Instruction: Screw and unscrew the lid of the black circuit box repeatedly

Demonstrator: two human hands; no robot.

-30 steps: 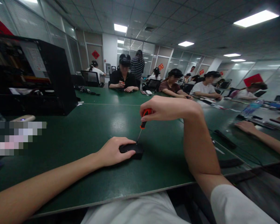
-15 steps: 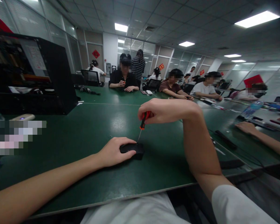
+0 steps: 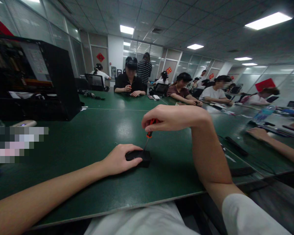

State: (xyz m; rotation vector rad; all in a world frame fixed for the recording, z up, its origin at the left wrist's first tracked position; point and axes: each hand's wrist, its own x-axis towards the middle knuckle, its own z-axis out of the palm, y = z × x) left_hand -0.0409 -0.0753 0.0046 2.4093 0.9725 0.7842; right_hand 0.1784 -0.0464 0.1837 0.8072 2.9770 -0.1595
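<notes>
A small black box-shaped object [image 3: 145,157] lies on the green table in front of me; its exact kind does not show. My left hand [image 3: 122,159] grips it from the left, thumb on the near side and fingers on the far side. Above it, my right hand [image 3: 159,119] is closed around the red and black handle of a screwdriver [image 3: 149,133]. The thin shaft slants down, and its tip meets the top of the black object near my left fingertips. My fingers cover part of the handle.
An open black computer case [image 3: 61,81] stands at the left. To the right lie a black strip-like object [image 3: 236,146], cables and a plastic bottle [image 3: 264,114]. A neighbour's forearm [image 3: 281,147] rests at the right. Several people sit across the green table [image 3: 88,192].
My right hand has shifted slightly left and its fingers have turned on the screwdriver handle. The left hand and the black object stay in place.
</notes>
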